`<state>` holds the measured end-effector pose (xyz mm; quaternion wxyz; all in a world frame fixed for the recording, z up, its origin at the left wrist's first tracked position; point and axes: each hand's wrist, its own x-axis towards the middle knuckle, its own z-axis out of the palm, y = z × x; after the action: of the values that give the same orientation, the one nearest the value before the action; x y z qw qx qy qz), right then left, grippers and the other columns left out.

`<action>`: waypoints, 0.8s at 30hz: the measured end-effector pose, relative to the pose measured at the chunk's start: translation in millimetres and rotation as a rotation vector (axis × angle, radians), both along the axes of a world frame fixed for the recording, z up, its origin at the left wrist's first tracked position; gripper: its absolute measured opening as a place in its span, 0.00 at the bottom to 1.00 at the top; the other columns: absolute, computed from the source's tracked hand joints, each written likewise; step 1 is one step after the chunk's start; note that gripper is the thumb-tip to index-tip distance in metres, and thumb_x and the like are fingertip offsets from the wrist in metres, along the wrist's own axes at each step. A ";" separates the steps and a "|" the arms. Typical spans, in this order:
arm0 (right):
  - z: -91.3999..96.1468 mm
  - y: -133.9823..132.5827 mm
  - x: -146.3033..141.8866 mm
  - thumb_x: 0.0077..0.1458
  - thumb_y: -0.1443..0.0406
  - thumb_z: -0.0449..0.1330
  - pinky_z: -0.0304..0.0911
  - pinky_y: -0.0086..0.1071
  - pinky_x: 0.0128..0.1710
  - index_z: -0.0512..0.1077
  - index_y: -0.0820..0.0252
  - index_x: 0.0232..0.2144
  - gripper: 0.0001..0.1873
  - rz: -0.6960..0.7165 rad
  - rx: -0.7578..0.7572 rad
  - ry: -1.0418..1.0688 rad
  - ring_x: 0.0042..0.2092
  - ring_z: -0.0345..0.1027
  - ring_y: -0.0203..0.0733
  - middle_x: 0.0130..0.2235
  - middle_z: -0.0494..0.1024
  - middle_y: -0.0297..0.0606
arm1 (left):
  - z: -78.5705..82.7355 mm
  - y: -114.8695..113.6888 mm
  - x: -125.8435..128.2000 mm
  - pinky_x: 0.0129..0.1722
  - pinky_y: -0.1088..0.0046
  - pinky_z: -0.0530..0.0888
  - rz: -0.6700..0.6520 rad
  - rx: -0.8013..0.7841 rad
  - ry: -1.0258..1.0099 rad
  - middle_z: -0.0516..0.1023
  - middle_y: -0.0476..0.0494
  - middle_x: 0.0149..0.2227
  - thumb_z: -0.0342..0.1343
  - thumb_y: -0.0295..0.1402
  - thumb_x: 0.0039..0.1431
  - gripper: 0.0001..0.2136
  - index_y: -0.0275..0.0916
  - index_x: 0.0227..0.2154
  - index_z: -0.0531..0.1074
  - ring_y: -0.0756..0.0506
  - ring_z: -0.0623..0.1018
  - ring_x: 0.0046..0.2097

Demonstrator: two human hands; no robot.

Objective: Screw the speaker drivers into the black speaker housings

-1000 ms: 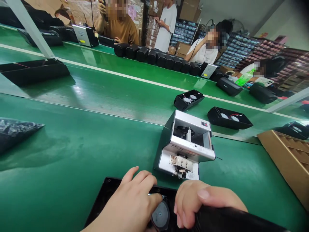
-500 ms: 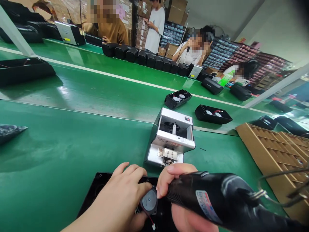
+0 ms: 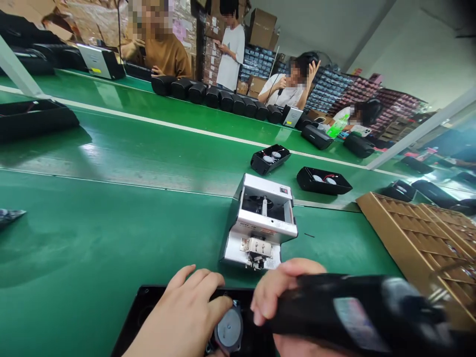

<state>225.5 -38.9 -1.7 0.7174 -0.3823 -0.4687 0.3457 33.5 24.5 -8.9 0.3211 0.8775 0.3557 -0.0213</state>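
A round silver-backed speaker (image 3: 228, 327) lies inside a black speaker housing (image 3: 128, 317) at the bottom of the view. My left hand (image 3: 186, 307) rests over the housing, its index finger and partly hidden thumb around the speaker's left side, the other fingers by the far rim. To the right, my right hand (image 3: 273, 292) is wrapped round a thick black electric screwdriver (image 3: 327, 307), blurred by motion. The screwdriver's tip is hidden behind the hand. Just beyond both hands stands a silver and black screw feeder (image 3: 260, 223).
Two open black housings (image 3: 323, 180) with speakers lie beyond the feeder. At the right is a cardboard divider tray (image 3: 394, 223). A black housing (image 3: 37, 119) sits far left. Several people work across the green bench (image 3: 111, 223), behind a row of black speaker cases (image 3: 226, 101).
My right hand and the screwdriver have moved right and slightly down, away from the speaker. My left hand stays at the speaker. The view has shifted slightly.
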 end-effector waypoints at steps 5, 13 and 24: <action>60.9 7.9 24.8 0.75 0.54 0.61 0.75 0.38 0.28 0.74 0.41 0.57 0.12 -0.120 0.106 -0.004 0.23 0.73 0.41 0.27 0.81 0.26 | -9.7 2.9 -4.5 0.73 0.33 0.64 -0.057 0.012 0.023 0.81 0.40 0.61 0.72 0.49 0.63 0.19 0.53 0.54 0.84 0.28 0.79 0.64; 78.6 47.9 9.6 0.60 0.31 0.65 0.70 0.34 0.21 0.81 0.51 0.38 0.32 -0.272 0.081 -0.014 0.20 0.69 0.42 0.21 0.79 0.32 | -32.3 -1.1 -14.9 0.66 0.50 0.75 -0.099 0.341 -0.159 0.86 0.47 0.53 0.61 0.36 0.75 0.09 0.55 0.50 0.84 0.37 0.86 0.53; 69.0 55.2 4.4 0.54 0.25 0.61 0.69 0.35 0.21 0.79 0.52 0.42 0.41 -0.277 0.005 -0.034 0.18 0.68 0.41 0.21 0.78 0.29 | -32.0 -0.5 -14.0 0.65 0.51 0.75 -0.095 0.374 -0.195 0.86 0.46 0.53 0.60 0.37 0.76 0.09 0.54 0.50 0.85 0.37 0.85 0.52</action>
<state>229.9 16.4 67.3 0.7513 -0.4472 -0.4242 0.2357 19.5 24.0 -40.8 0.1840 0.9355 0.2788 0.1148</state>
